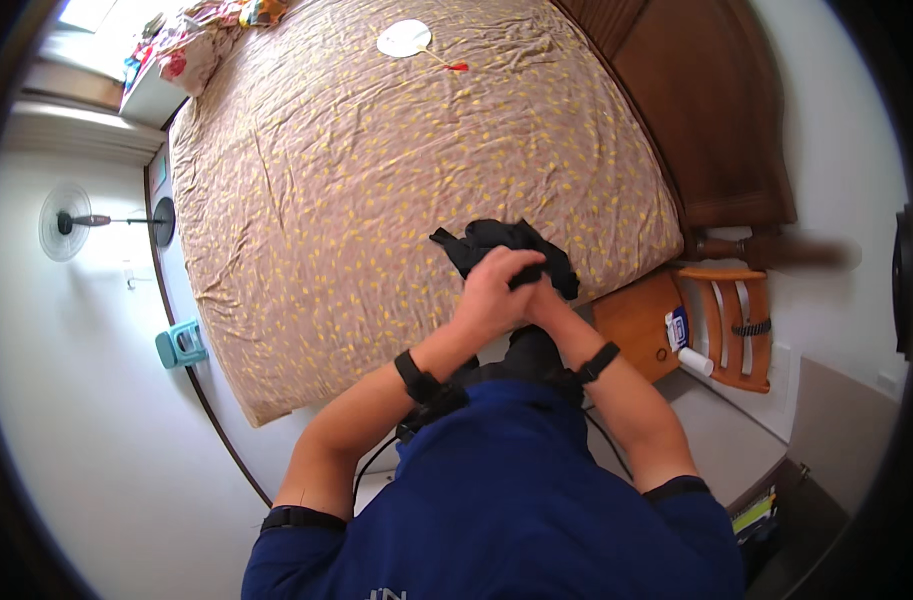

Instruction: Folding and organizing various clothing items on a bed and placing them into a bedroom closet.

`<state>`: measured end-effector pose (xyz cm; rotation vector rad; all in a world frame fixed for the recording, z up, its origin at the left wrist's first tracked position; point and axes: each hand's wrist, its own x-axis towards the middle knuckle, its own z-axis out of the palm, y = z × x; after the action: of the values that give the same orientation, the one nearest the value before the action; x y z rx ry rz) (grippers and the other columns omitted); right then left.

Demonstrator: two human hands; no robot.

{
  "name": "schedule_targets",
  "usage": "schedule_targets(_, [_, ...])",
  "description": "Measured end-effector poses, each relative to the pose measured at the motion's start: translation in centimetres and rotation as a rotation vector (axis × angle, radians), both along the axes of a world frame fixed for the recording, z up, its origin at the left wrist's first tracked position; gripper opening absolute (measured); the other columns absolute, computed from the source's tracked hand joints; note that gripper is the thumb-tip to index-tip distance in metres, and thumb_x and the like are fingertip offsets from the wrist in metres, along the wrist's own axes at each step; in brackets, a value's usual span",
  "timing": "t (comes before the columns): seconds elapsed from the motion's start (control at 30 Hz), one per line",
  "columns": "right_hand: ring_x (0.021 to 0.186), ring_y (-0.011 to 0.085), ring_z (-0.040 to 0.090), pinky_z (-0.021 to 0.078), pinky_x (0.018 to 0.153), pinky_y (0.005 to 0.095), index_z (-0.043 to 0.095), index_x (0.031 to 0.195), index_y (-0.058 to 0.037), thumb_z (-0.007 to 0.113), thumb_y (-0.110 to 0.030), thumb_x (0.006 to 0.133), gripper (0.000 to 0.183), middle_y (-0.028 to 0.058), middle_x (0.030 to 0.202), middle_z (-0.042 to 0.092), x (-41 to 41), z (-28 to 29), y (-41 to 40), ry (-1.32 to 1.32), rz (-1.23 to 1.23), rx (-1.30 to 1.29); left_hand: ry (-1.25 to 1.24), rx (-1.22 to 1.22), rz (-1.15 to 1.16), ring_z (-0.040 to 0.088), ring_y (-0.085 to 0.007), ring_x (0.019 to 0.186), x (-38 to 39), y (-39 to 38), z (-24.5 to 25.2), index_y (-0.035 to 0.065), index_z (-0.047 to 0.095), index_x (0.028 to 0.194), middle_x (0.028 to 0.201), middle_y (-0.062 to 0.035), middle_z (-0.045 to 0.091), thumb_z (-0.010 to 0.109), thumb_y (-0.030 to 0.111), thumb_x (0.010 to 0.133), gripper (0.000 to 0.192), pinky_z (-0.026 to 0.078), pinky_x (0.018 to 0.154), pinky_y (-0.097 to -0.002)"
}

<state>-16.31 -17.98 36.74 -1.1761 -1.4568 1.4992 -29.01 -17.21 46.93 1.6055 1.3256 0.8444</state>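
Observation:
A bunched black cloth [507,235], perhaps a garment, is held up before me over the near edge of the bed. My left hand [492,294] curls around it, thumb and fingers bent over a dark fold. Close against it, my right hand [545,301] grips the same cloth from the right side. Most of my right fingers are hidden behind the left hand and the fabric. The cloth's loose ends stick out to the left and hang to the right of my hands.
Before me spreads a bed with a leaf-patterned sheet [336,195], bearing a round hand fan [404,38] with a red tassel. A wooden chair [636,322] stands right, below the headboard [711,112]. Left are a standing fan [66,222] and a turquoise stool [180,345].

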Motion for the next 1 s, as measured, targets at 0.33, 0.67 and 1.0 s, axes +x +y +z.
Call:
schedule_targets(0.33, [0.106,0.0276,0.063,0.0496,0.091,0.0345,0.062,0.113,-0.0098,0.068,-0.017,0.080,0.034,0.0102,0.106,0.065,-1.6,10.4,2.3,-0.735,0.132,0.283,-0.110,-0.145,0.017,0.062,-0.0305,0.088,-1.8,-4.7,0.7,0.0065,0.052,0.121,0.089,-0.0117,0.059,0.072,0.006,0.070,0.054,0.052,0.078,-0.0392])
schedule_targets(0.67, [0.107,0.0272,0.061,0.0488,0.089,0.0368,0.065,0.114,-0.0114,0.071,-0.024,0.071,0.045,0.0104,0.119,0.063,-5.2,11.8,3.5,-0.788,0.385,0.526,-0.026,0.049,0.053,0.065,-0.0302,0.087,-5.4,-5.1,-3.1,0.0019,0.065,0.092,0.093,-0.0138,0.064,0.075,0.015,0.073,0.025,0.051,0.073,-0.0410])
schedule_targets(1.0, [0.108,0.0311,0.058,0.0473,0.090,0.0393,0.062,0.114,-0.0079,0.072,-0.029,0.068,0.052,0.0148,0.125,0.060,-2.7,12.7,3.6,-0.395,0.321,0.626,-0.285,-0.780,-0.322,0.057,-0.0122,0.063,-4.4,-4.1,0.3,-0.0007,0.068,0.096,0.069,-0.0038,0.062,0.074,0.019,0.078,0.027,0.048,0.061,-0.0304])
